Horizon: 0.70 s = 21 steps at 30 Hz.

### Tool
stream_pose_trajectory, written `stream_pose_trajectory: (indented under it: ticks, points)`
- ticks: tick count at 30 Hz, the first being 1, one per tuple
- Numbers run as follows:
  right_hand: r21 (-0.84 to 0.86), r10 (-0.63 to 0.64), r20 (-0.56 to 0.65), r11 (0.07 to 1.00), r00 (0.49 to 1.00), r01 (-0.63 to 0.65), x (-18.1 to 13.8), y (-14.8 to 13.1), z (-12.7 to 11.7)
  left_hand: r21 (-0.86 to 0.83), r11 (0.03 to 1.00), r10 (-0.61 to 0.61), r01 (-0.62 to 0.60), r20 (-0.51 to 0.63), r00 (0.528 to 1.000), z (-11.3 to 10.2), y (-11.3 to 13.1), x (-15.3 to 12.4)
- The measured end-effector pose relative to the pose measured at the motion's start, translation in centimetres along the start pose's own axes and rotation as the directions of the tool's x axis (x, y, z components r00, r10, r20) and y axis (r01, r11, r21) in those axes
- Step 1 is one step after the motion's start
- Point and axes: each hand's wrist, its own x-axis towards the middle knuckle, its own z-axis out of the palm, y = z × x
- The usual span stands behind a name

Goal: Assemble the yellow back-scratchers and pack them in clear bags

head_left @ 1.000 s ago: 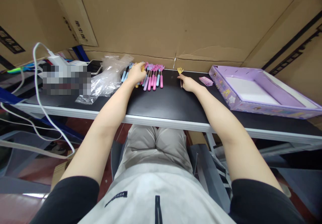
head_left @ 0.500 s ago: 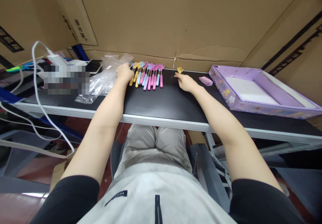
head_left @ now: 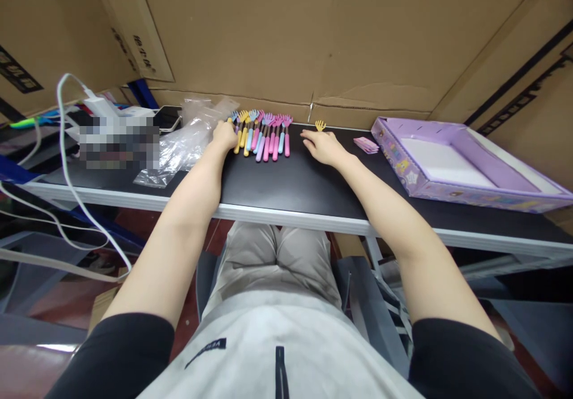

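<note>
A row of small back scratchers (head_left: 268, 138) with claw-shaped heads and pink, blue, yellow and purple handles lies side by side on the black table. My left hand (head_left: 224, 137) rests against the row's left end, thumb and fingers apart, partly covering the leftmost scratchers. My right hand (head_left: 325, 148) lies low over the table to the right, its fingers stretched toward the row. Just behind it shows the claw of a single yellow back scratcher (head_left: 320, 125); my hand hides its handle.
Clear plastic bags (head_left: 179, 145) lie left of the row, beside a phone (head_left: 168, 118) and a white cable (head_left: 61, 124). Pink cards (head_left: 366, 144) lie right of my hand. Farther right stands a shallow purple box (head_left: 418, 182). A cardboard wall (head_left: 277, 40) rises behind the table.
The leftmost back scratchers have shifted slightly right, closer to the others, with my left hand against them. My right hand has moved a little left, its fingers now straighter.
</note>
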Motion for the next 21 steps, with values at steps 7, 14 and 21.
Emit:
stream_pose_trajectory:
  ticks: [7,14,21]
  points:
    - [0.046,-0.070,0.137,0.997,0.988,0.065,-0.3,-3.5,-0.3,0.030,0.992,0.121,-0.122,0.048,0.991,0.3,1.6,-0.8]
    - [-0.059,0.019,0.152,0.998,0.988,-0.010,-0.6,-3.2,-0.8,-0.052,0.980,0.194,-0.192,0.038,0.980,1.5,1.7,0.3]
    - [-0.066,0.013,0.166,0.998,0.986,-0.002,-0.8,-3.0,-0.9,-0.085,0.995,0.045,-0.049,-0.046,0.998,1.0,-0.1,2.1]
